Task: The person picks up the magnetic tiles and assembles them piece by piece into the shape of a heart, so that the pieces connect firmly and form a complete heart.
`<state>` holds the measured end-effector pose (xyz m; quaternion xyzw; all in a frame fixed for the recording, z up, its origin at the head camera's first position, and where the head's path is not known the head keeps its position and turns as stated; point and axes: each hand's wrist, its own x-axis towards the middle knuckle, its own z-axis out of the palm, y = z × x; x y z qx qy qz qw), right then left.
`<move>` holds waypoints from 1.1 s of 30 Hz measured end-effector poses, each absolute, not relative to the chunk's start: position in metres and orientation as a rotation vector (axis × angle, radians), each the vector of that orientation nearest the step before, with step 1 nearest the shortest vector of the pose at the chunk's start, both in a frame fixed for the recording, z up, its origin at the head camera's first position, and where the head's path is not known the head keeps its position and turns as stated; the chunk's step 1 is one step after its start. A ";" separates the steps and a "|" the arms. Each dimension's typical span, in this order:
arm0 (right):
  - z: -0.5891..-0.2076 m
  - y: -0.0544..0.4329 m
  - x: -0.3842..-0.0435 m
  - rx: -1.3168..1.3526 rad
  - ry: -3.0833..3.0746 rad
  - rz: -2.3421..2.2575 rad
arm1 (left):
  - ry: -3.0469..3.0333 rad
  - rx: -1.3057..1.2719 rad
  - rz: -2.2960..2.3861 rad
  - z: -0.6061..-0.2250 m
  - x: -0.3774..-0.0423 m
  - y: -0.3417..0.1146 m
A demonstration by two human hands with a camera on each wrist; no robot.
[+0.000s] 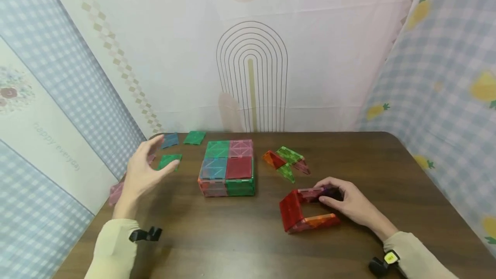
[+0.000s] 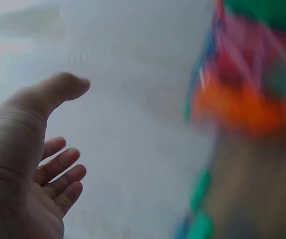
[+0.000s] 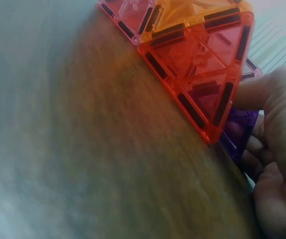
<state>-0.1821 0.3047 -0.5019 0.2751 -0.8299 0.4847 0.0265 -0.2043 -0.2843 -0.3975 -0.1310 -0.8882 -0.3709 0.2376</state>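
Note:
My right hand [image 1: 350,203] pinches a purple triangular magnetic tile [image 3: 238,130] between thumb and fingers. That tile is at the far right side of a low open frame of standing magnetic tiles, whose left wall is a red square tile [image 1: 290,211]. Orange triangle tile [image 1: 320,219] and red triangle tile [image 3: 197,64] form part of the near wall. My left hand [image 1: 139,171] hovers over the table's left side, thumb and fingers spread apart, holding nothing. Just beyond its thumb lies a flat green square tile [image 1: 170,161]. The left wrist view is blurred.
A box of square magnetic tiles [image 1: 239,168] stands mid-table. Behind the frame lie several triangular tiles [image 1: 284,158]. Blue [image 1: 169,140] and green [image 1: 195,137] tiles lie at the back left, a pink tile [image 1: 115,193] at the left edge. Fabric [image 1: 317,55] hangs behind the brown table [image 1: 217,240].

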 end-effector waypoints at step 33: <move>-0.499 0.337 -0.166 0.828 -2.503 1.643 | -2.950 -0.094 -0.588 -0.468 -0.169 -0.425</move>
